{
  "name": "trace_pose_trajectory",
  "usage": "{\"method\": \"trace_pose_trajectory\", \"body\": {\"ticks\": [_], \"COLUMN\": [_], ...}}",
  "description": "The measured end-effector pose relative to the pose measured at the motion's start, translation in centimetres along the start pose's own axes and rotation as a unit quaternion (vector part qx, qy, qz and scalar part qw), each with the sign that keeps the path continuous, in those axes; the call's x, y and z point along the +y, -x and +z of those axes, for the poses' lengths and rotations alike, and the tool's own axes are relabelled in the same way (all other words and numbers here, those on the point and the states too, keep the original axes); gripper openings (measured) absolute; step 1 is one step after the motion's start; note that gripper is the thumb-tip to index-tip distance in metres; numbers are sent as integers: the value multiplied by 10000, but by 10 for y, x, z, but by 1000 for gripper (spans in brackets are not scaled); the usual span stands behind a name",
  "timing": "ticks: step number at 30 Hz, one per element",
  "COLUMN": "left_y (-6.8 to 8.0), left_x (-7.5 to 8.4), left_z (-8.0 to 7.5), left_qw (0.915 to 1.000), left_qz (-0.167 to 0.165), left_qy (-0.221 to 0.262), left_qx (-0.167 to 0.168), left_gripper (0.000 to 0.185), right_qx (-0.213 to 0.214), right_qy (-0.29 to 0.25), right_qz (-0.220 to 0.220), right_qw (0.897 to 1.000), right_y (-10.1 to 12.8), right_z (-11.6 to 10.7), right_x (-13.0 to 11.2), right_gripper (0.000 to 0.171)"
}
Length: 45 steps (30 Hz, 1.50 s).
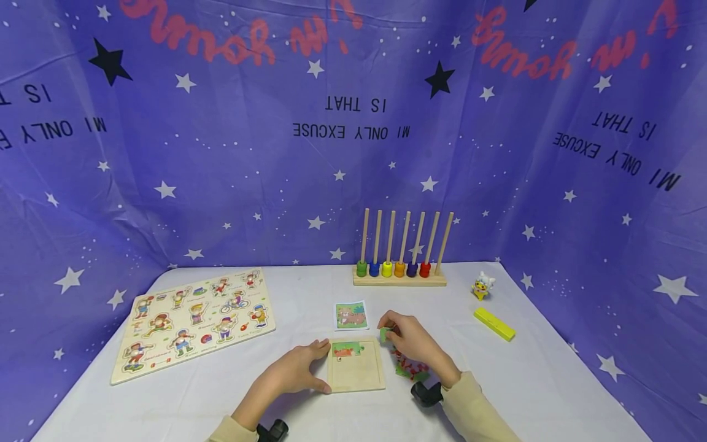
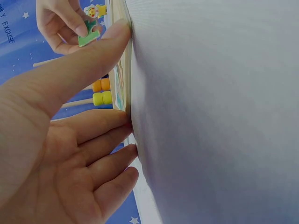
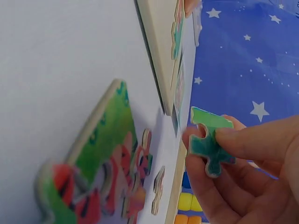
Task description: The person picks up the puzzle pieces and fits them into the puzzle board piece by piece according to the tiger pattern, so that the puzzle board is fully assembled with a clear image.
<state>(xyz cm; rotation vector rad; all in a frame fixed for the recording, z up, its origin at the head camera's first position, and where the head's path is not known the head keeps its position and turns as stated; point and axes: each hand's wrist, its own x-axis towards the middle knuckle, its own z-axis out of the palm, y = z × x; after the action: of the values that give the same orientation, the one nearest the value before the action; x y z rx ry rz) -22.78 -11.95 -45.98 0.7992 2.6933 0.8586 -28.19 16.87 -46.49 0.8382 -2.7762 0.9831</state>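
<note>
A small wooden puzzle tray (image 1: pixel 356 371) lies on the white table, with a joined piece (image 1: pixel 347 350) set in its top left corner. My left hand (image 1: pixel 295 370) rests flat against the tray's left edge (image 2: pixel 127 70), fingers straight. My right hand (image 1: pixel 411 341) pinches a green jigsaw piece (image 1: pixel 385 334) (image 3: pixel 209 140) just above the tray's top right corner. Loose puzzle pieces (image 1: pixel 410 368) (image 3: pixel 100 163) lie under the right hand on the table.
A picture card (image 1: pixel 350 315) lies behind the tray. A large peg puzzle board (image 1: pixel 193 320) sits at the left. At the back stands a rod rack with coloured beads (image 1: pixel 401 267). A small toy figure (image 1: pixel 482 286) and a yellow block (image 1: pixel 494 323) are at the right.
</note>
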Motion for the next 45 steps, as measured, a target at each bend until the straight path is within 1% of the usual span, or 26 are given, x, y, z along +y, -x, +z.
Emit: {"method": "trace_pose_trajectory", "body": {"ticks": [7, 10, 13, 19, 25, 32, 41, 45], "left_y": [2, 2, 2, 2, 2, 1, 0, 0], "left_x": [1, 0, -1, -2, -3, -3, -1, 0], "left_z": [-1, -1, 0, 1, 1, 1, -1, -2], "left_qw": [10000, 10000, 10000, 9999, 9999, 9999, 9998, 9998], "left_qz": [-19, -10, -42, -91, -86, -109, -197, -151], "left_qy": [45, 65, 62, 58, -17, 21, 28, 61], "left_qx": [-9, -11, -31, -53, -50, -77, -63, -82], "left_gripper": [88, 88, 89, 89, 88, 89, 88, 88], "right_qx": [222, 267, 271, 202, 149, 50, -114, -182], "right_qy": [-11, -30, -63, -181, -318, -443, -525, -524], "right_qz": [31, 39, -9, -83, -230, -362, -216, -132], "right_qw": [9997, 9996, 9996, 9996, 9991, 9984, 9983, 9984], "right_y": [0, 0, 1, 1, 0, -2, -6, -6], "right_z": [2, 3, 5, 8, 11, 17, 23, 26], "right_x": [-8, -10, -11, -12, -13, -18, -16, -16], "right_gripper": [15, 12, 12, 16, 25, 18, 18, 18]}}
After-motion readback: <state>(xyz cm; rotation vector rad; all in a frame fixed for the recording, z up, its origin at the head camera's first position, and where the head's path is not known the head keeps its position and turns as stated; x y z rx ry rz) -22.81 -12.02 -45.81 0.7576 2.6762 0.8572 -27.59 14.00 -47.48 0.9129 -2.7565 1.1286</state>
